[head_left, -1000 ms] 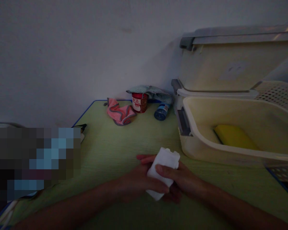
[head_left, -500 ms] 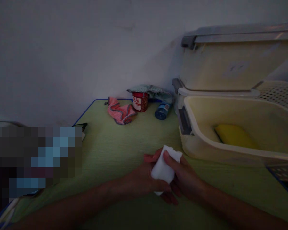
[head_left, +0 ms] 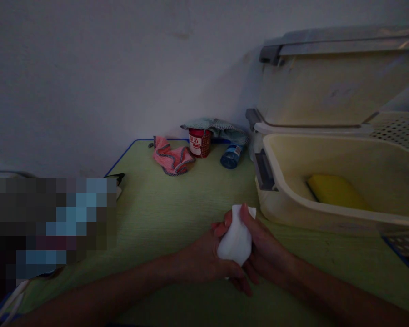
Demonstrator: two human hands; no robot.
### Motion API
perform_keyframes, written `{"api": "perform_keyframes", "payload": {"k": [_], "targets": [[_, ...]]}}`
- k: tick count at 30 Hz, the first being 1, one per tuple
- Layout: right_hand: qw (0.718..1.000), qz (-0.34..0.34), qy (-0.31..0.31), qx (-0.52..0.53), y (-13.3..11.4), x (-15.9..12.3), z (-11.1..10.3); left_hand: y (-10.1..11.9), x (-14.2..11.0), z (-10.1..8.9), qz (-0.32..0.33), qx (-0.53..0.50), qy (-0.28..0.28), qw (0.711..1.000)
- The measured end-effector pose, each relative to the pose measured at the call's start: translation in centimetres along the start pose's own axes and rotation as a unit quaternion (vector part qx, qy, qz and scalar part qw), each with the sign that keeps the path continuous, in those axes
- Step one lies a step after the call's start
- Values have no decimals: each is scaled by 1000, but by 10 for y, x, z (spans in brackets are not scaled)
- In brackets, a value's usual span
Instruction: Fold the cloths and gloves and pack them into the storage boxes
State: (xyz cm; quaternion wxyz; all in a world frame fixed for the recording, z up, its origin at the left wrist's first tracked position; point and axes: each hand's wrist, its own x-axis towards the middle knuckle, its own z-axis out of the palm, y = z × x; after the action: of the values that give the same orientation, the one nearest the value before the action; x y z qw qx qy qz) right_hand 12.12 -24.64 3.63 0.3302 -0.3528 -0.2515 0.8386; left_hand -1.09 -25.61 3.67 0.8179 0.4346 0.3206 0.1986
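Note:
Between my two hands, over the front of the table, is a soft white folded pad (head_left: pixel 236 243); I cannot make out whether it is tissue, cloth or sponge. My left hand (head_left: pixel 204 256) wraps its left and lower side, with the thumb across the bottom. On the right, my right hand (head_left: pixel 267 247) grips it with the thumb pressed on the upper edge. The fingers behind the pad are partly hidden. It looks squeezed and bent in the middle.
A cream plastic bin (head_left: pixel 313 211) with a raised lid (head_left: pixel 320 91) stands at right, holding a yellow object (head_left: pixel 337 190). Against the wall are a pink cloth (head_left: pixel 172 156), a red tub (head_left: pixel 200 143), a pale cloth (head_left: pixel 221 128) and a blue bottle (head_left: pixel 231 156). A blurred-out area covers the left.
The white pad has been turned more upright and pressed into a rounder, bent shape. My right thumb has moved up toward its top edge. Both hands keep hold.

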Motion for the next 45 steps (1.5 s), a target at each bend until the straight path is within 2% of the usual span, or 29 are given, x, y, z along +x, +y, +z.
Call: {"api": "perform_keyframes", "payload": {"k": [4,10,17,21,28,31,34,41,45], "targets": [[999,1,-38,22,0,3,-3,-1,-1,-3,-1,33,-11,999],[1000,-13,-21,14,-2,0,2,-2,0,-6,34,114,-46,992],[999,-3,-30,29,2,-1,3,-7,1,-2,26,66,-18,997],[1000,14,-13,16,-4,-1,3,-2,1,-3,-1,22,-39,999],[995,-58,-14,-74,-15,-1,2,0,0,-8,-14,-48,-65,997],[991,-81,-3,-111,-17,-1,1,0,0,-8,-32,-55,-58,996],[989,-73,7,-125,-16,0,0,0,-1,-6,-48,-55,-38,997],[991,-100,58,-61,-8,1,2,0,1,-3,-28,2,1,1000],[991,-101,81,-42,-8,2,2,3,2,-2,-31,-17,6,999]]}}
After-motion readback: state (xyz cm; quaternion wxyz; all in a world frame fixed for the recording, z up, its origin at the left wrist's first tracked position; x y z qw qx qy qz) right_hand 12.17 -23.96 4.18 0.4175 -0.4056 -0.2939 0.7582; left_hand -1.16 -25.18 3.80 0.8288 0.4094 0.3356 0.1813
